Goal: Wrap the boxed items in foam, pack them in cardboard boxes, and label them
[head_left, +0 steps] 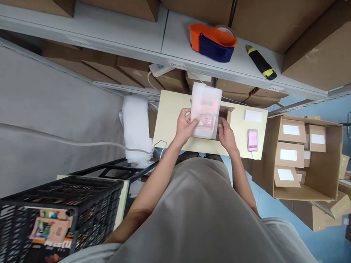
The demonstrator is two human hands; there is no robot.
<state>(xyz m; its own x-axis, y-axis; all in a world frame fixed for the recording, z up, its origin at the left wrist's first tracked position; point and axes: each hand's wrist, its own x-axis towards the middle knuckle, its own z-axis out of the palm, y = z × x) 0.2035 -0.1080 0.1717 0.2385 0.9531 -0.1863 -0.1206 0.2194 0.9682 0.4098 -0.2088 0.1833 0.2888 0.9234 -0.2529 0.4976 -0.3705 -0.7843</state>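
Note:
A flat packet in white translucent wrapping point(206, 109), with a pink and red print showing through, is held up over the table. My left hand point(186, 126) grips its left side, thumb on the front face. At its lower right edge, the bent fingers of my right hand point(227, 136) close on the wrapping; their tips are partly hidden. Behind and beneath the packet stands an open small cardboard box point(225, 115), mostly covered by it.
The pale yellow table point(170, 119) bears a phone point(252, 140) and white labels point(253, 115). White wrapping sheets point(136, 124) lie left. A large carton point(318, 193) with small boxes stands right, a black crate point(98, 210) lower left. Above, a shelf holds a tape dispenser point(213, 44) and utility knife point(261, 62).

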